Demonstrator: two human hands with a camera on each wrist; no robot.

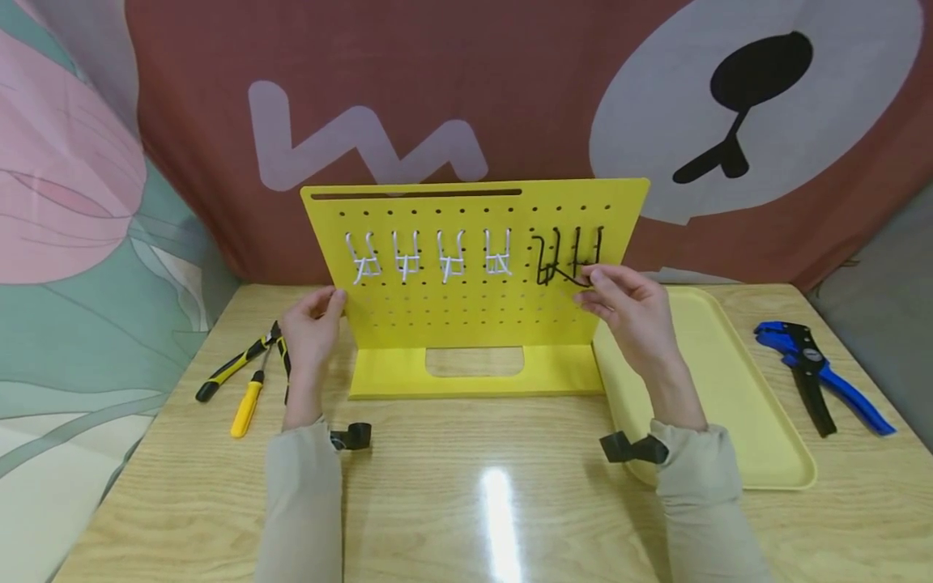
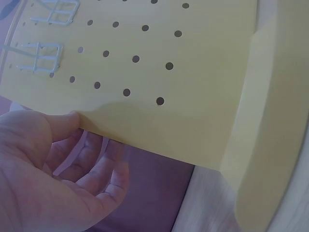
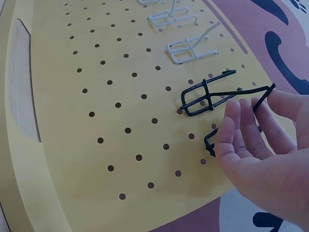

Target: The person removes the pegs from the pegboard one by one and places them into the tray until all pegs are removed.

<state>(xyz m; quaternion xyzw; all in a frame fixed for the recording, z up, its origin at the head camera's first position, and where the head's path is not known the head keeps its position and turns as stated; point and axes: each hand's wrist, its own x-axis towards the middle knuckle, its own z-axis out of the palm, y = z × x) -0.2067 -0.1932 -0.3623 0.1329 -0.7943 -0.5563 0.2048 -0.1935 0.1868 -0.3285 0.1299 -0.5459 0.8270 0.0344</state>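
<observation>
A yellow pegboard (image 1: pixel 437 316) stands upright on its base, with several white wire hooks (image 1: pixel 452 257) in a row and black wire hooks (image 1: pixel 548 263) at the right end. My left hand (image 1: pixel 313 324) holds the board's left edge; in the left wrist view, the thumb (image 2: pixel 63 124) lies on the front face and the other fingers are behind the edge. At the black hooks, my right hand (image 1: pixel 634 312) pinches the outer end of one black hook (image 3: pixel 231 93). Another black hook (image 3: pixel 209 145) is partly hidden behind the right fingers.
Left of the board lie pliers (image 1: pixel 236 364) with black and yellow handles and a yellow-handled screwdriver (image 1: pixel 248 409). A pale yellow tray (image 1: pixel 729 405) sits on the right, partly under my right forearm. Beyond it rests a blue and black wire stripper (image 1: pixel 816 368). A printed cloth hangs behind.
</observation>
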